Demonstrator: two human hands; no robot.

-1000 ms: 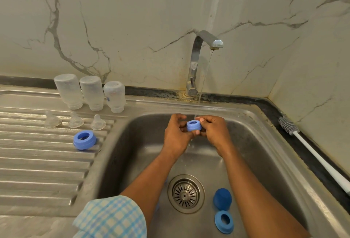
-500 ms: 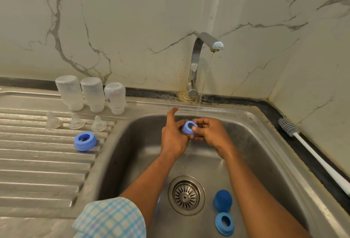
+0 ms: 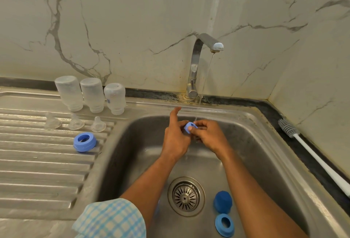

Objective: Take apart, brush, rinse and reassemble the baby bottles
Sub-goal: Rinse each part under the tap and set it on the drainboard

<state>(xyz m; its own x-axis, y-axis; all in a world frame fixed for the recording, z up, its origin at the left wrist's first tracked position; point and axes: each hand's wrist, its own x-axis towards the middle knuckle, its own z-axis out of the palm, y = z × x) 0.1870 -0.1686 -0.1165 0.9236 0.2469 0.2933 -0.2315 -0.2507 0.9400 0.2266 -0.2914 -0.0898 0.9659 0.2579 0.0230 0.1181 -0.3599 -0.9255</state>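
Where water thinly streams, round blue plastic collar (image 3: 190, 127) between both hands' fingers (image 3: 191, 129).

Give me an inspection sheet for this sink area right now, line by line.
Surface: steel sink and ribbed drainboard; tap running.
Job's things: three bottles inverted, three teats and a blue ring on the drainboard; blue cap and second ring by the drain; brush on the right ledge.
Clutter: nothing seen.
Grippers: left hand and right hand hold a blue ring under the stream.
Cables: nothing seen.
Surroundings: marble wall.
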